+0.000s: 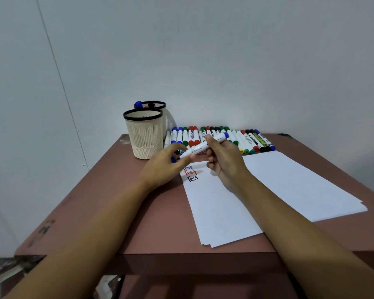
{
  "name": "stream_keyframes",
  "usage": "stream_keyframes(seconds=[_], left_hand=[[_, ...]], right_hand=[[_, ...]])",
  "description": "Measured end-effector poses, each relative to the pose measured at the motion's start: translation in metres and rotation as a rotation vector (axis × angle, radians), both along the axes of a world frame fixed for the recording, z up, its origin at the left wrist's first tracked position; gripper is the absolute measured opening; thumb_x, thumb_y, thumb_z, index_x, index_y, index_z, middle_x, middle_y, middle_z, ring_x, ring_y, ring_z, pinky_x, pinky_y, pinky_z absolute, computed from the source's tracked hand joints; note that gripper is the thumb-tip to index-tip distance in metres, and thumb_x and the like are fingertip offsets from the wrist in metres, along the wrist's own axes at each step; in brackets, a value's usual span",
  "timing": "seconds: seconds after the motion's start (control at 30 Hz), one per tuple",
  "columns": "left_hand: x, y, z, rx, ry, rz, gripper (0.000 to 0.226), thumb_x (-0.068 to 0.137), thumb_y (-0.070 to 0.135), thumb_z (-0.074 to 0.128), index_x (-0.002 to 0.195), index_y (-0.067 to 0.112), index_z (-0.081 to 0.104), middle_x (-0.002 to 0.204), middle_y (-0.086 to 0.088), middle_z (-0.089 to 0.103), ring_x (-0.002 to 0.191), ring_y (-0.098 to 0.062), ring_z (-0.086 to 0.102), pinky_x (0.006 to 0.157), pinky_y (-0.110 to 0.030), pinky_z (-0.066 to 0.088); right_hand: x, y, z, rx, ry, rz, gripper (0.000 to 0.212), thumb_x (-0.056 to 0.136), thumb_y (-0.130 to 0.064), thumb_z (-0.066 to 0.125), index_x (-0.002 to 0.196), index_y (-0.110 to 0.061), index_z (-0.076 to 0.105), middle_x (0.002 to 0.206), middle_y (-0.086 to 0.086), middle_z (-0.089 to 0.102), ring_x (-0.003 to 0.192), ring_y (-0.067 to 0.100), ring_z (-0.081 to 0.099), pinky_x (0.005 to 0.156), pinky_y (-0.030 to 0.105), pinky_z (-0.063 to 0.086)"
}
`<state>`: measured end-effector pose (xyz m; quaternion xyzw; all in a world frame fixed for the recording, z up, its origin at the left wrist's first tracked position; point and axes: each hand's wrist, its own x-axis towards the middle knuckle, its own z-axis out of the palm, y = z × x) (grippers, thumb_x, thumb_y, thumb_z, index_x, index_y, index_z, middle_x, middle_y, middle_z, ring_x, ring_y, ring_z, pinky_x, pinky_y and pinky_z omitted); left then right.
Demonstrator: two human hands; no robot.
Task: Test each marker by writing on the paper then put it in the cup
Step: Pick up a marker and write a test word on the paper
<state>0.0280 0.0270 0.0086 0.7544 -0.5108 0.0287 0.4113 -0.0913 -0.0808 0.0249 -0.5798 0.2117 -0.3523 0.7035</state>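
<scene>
Uncapping, I judge: just right of the cup (pixel 143 137), my right hand (pixel 225 162) grips the blue marker (pixel 203 145), my left hand (pixel 166 167) pinches its lower end; next, writing on the paper (pixel 225 212).

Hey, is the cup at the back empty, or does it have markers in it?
Not empty: the back cup has marker tops, blue and black, poking above its rim.

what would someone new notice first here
The left hand and right hand grip a white marker with a blue end above the paper, where "Test" stands in blue, red and black. Behind them a row of markers lies right of two cream cups.
</scene>
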Motion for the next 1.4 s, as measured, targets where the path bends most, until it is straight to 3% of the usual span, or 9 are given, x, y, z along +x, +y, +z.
stream_keyframes(seconds=[0.1, 0.2, 0.3, 0.43, 0.53, 0.7, 0.93, 1.1, 1.4], left_hand=[[-0.002, 0.001, 0.004, -0.057, 0.165, 0.078, 0.026, 0.096, 0.040, 0.042, 0.102, 0.019, 0.057, 0.084, 0.007, 0.054, 0.077, -0.007, 0.049, 0.064, -0.015, 0.037], [0.003, 0.002, 0.006, -0.108, 0.297, 0.092, 0.031, 0.099, 0.016, 0.029, 0.099, 0.015, 0.060, 0.079, 0.006, 0.050, 0.077, -0.009, 0.045, 0.063, -0.015, 0.035], [0.005, 0.001, 0.005, -0.049, 0.287, 0.117, 0.038, 0.096, 0.007, 0.027, 0.117, 0.010, 0.058, 0.111, -0.010, 0.057, 0.103, -0.023, 0.050, 0.085, -0.030, 0.041], [0.010, -0.001, 0.002, 0.051, 0.230, 0.125, 0.044, 0.095, 0.004, 0.031, 0.138, 0.010, 0.042, 0.140, -0.011, 0.043, 0.128, -0.023, 0.039, 0.105, -0.028, 0.029], [0.013, 0.001, -0.001, 0.084, 0.178, 0.105, 0.045, 0.096, 0.009, 0.040, 0.140, 0.016, 0.038, 0.141, -0.007, 0.041, 0.124, -0.017, 0.040, 0.096, -0.017, 0.026], [0.015, 0.001, -0.002, 0.067, 0.222, 0.109, 0.043, 0.091, 0.017, 0.057, 0.132, 0.021, 0.045, 0.112, -0.004, 0.051, 0.097, -0.012, 0.047, 0.084, -0.020, 0.033], [0.020, -0.001, -0.005, 0.053, 0.291, 0.151, 0.026, 0.082, 0.020, 0.068, 0.103, 0.017, 0.053, 0.099, 0.000, 0.055, 0.089, -0.013, 0.051, 0.073, -0.020, 0.037], [0.021, -0.002, -0.005, 0.051, 0.273, 0.153, 0.023, 0.082, 0.020, 0.068, 0.099, 0.015, 0.054, 0.097, 0.001, 0.054, 0.082, -0.010, 0.050, 0.062, -0.015, 0.035], [0.020, -0.003, -0.004, 0.064, 0.233, 0.133, 0.019, 0.081, 0.018, 0.069, 0.094, 0.016, 0.055, 0.100, -0.002, 0.055, 0.086, -0.013, 0.051, 0.064, -0.015, 0.037]], right_hand=[[-0.004, 0.001, 0.005, 0.131, -0.050, -0.080, 0.018, 0.092, -0.031, 0.060, 0.082, -0.016, 0.058, 0.063, 0.001, 0.049, 0.050, 0.009, 0.042, 0.044, 0.020, 0.034], [-0.008, 0.004, 0.007, 0.260, -0.097, -0.092, 0.020, 0.095, -0.035, 0.054, 0.088, -0.016, 0.055, 0.070, 0.007, 0.057, 0.050, 0.014, 0.052, 0.045, 0.023, 0.043], [-0.013, 0.008, 0.005, 0.383, -0.115, 0.032, 0.034, 0.098, -0.041, 0.045, 0.109, -0.009, 0.049, 0.082, 0.017, 0.064, 0.057, 0.025, 0.067, 0.047, 0.029, 0.056], [-0.013, 0.010, 0.001, 0.268, -0.028, 0.128, 0.015, 0.097, -0.028, 0.052, 0.096, -0.012, 0.049, 0.087, 0.018, 0.062, 0.068, 0.028, 0.066, 0.055, 0.031, 0.058], [-0.010, 0.011, -0.005, 0.032, 0.064, 0.095, 0.015, 0.090, -0.016, 0.063, 0.080, -0.013, 0.052, 0.070, 0.009, 0.056, 0.052, 0.013, 0.054, 0.044, 0.022, 0.045], [-0.006, 0.014, -0.012, -0.223, 0.180, 0.040, 0.021, 0.087, -0.006, 0.063, 0.072, -0.009, 0.050, 0.050, 0.004, 0.050, 0.041, 0.009, 0.046, 0.041, 0.020, 0.034], [-0.003, 0.017, -0.015, -0.288, 0.291, -0.024, 0.011, 0.082, -0.001, 0.058, 0.074, -0.003, 0.050, 0.050, 0.004, 0.052, 0.043, 0.013, 0.044, 0.044, 0.023, 0.035], [-0.004, 0.018, -0.014, -0.325, 0.312, -0.008, 0.017, 0.083, -0.002, 0.058, 0.068, -0.005, 0.049, 0.057, 0.012, 0.057, 0.041, 0.013, 0.048, 0.039, 0.021, 0.037], [-0.002, 0.019, -0.017, -0.381, 0.330, -0.027, 0.021, 0.082, -0.006, 0.062, 0.070, -0.009, 0.045, 0.063, 0.014, 0.059, 0.042, 0.013, 0.049, 0.040, 0.021, 0.039]])
